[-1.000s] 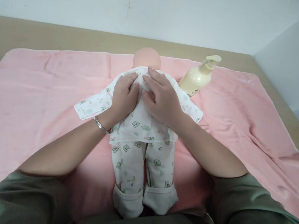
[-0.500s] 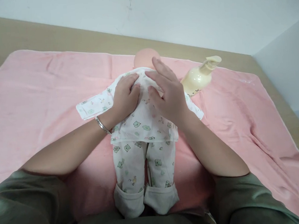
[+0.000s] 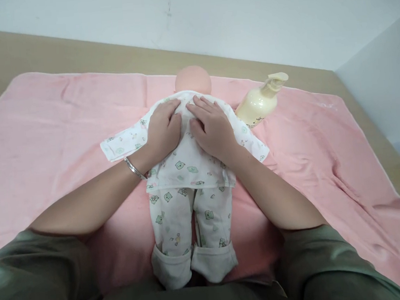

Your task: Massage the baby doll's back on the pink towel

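Observation:
A baby doll (image 3: 193, 78) lies in the middle, its bare round head at the far end. It wears a white long-sleeved top (image 3: 190, 167) printed with small green animals, and matching trousers (image 3: 174, 219) with turned-up cuffs. My left hand (image 3: 164, 127) rests flat on the left side of the doll's upper body, a silver bangle at its wrist. My right hand (image 3: 214, 126) lies on the other side, fingers extended over the cloth. A narrow strip of the top shows between my two hands. The doll's face cannot be seen.
A pink towel (image 3: 57, 147) lies under the doll on a wooden table (image 3: 84, 50). To the right of the doll's head, a pale yellow pump bottle (image 3: 259, 104) lies tilted on the towel. A white wall (image 3: 245, 21) rises behind the table.
My right hand was lifted with its fingers spread; it has come down onto the doll's upper body. My left hand stays in place on the top.

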{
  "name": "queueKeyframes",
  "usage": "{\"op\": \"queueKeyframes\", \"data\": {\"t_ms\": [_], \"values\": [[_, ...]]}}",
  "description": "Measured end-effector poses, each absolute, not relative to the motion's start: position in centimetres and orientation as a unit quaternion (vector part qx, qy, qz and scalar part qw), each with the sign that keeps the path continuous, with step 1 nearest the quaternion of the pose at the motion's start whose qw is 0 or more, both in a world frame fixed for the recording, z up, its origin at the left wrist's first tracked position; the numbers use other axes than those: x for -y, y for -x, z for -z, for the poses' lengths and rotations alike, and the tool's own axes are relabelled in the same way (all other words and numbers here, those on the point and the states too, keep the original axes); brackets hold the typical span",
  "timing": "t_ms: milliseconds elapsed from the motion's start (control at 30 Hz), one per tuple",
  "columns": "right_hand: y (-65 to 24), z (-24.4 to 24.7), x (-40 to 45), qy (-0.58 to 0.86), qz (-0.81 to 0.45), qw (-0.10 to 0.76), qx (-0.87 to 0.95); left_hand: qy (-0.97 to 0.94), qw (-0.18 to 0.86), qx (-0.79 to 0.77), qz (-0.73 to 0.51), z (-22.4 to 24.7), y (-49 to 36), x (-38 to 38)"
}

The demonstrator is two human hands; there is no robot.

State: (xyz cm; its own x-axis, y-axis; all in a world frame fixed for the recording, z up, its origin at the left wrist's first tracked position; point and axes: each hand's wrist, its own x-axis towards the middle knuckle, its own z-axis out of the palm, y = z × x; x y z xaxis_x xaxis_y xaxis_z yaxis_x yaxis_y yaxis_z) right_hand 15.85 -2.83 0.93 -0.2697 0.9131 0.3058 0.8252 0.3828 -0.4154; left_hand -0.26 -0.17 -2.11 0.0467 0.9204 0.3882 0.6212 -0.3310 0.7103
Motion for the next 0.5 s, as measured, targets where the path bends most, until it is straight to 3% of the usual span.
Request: {"op": "queueKeyframes", "data": {"t_ms": [233, 500], "values": [[-16.9, -1.3, 1.8, 0.598, -0.076, 0.275, 0.749, -0.687, 0.181, -0.562, -0.423, 1.8, 0.4, 0.5], [-16.7, -3.5, 3.1, 0.578, -0.059, 0.131, 0.803, -0.676, 0.170, -0.565, -0.442, 2.0, 1.8, -0.4]]}}
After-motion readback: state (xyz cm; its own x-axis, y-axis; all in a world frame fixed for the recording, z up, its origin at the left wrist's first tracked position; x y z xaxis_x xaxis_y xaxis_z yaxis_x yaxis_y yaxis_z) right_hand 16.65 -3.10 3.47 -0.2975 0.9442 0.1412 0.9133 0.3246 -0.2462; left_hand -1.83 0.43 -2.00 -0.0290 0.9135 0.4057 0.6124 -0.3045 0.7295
